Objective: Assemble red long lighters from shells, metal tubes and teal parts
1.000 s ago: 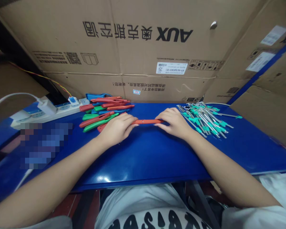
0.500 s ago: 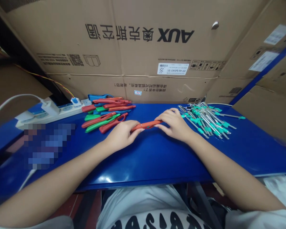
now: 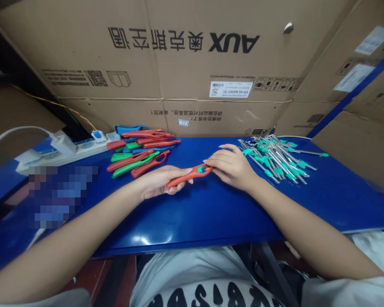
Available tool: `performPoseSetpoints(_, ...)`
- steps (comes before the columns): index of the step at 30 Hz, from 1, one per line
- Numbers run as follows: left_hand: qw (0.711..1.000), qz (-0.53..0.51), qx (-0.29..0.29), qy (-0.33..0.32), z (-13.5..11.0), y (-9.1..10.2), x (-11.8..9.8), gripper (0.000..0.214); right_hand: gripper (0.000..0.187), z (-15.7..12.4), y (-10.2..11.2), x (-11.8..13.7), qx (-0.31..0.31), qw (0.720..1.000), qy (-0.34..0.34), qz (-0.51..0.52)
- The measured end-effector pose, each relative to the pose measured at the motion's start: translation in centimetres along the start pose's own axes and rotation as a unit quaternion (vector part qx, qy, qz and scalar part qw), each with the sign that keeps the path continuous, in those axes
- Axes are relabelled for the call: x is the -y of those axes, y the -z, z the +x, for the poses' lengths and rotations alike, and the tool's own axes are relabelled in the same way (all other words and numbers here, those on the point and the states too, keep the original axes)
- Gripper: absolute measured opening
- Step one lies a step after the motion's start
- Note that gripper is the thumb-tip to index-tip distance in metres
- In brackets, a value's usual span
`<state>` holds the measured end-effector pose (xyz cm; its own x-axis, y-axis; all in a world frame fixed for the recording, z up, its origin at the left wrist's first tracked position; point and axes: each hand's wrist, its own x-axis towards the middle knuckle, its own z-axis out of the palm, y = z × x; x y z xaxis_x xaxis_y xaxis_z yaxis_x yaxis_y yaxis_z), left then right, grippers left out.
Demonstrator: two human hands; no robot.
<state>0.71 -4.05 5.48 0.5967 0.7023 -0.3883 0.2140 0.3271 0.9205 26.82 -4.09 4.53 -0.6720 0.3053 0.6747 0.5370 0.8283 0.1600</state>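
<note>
My left hand (image 3: 160,181) lies palm up on the blue table (image 3: 195,213), its fingers curled round the lower end of an orange-red plastic handle (image 3: 188,175) with a teal piece showing in its ring end. My right hand (image 3: 232,167) pinches that ring end with thumb and fingertips. To the left lies a pile of red, green and blue handles (image 3: 141,151). To the right lies a heap of metal blades with teal parts (image 3: 277,157), close to my right wrist.
Large cardboard boxes (image 3: 185,64) wall the table's far side and right side. A white power strip (image 3: 64,151) with a plugged charger and cables sits at the left rear. A blurred patch (image 3: 62,194) covers part of the table's left.
The handle has tilted from level to slanting, its left end dropped toward me. My left hand turned palm up under it. My right hand stayed at the ring end, where teal now shows.
</note>
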Motion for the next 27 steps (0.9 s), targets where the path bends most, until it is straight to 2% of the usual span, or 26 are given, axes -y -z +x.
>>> performPoseSetpoints(2,0.990,0.117,-0.050,-0.064,-0.2,-0.2,0.0,0.046,0.018,0.0,0.0,0.2,0.008,1.000,-0.006,0.001)
performPoseSetpoints(3,0.972,0.188,-0.080,-0.113,-0.3,-0.3,0.0,0.046,0.018,0.0,0.0,0.4,0.016,1.000,-0.007,0.002)
performPoseSetpoints(4,0.944,0.264,-0.107,-0.168,-0.4,-0.3,0.1,0.045,0.018,0.0,-0.1,0.5,0.025,1.000,-0.010,0.004)
performPoseSetpoints(6,0.862,0.409,-0.144,-0.262,-0.6,-0.2,0.4,0.041,0.018,0.0,-0.4,0.7,0.042,0.999,-0.018,0.010)
performPoseSetpoints(8,0.793,0.510,-0.155,-0.297,-0.6,0.0,0.7,0.037,0.018,0.0,-0.7,0.8,0.055,0.998,-0.033,0.018)
performPoseSetpoints(9,0.775,0.537,-0.156,-0.295,-0.6,0.1,0.9,0.036,0.018,0.0,-0.9,0.8,0.061,0.997,-0.044,0.023)
performPoseSetpoints(13,0.756,0.563,-0.161,-0.292,-0.3,0.6,1.1,0.034,0.022,0.0,-1.0,0.5,0.080,0.993,-0.084,0.033)
performPoseSetpoints(16,0.744,0.572,-0.162,-0.304,-0.2,0.7,1.1,0.032,0.016,0.1,-0.7,0.5,0.086,0.992,-0.090,0.033)
performPoseSetpoints(23,0.686,0.634,-0.188,-0.302,-0.4,0.0,1.3,0.035,0.015,0.3,-0.5,1.1,0.101,0.991,-0.083,0.033)
performPoseSetpoints(27,0.667,0.659,-0.200,-0.284,-0.3,0.1,1.4,0.032,0.019,0.7,-0.2,1.5,0.152,0.980,-0.119,0.041)
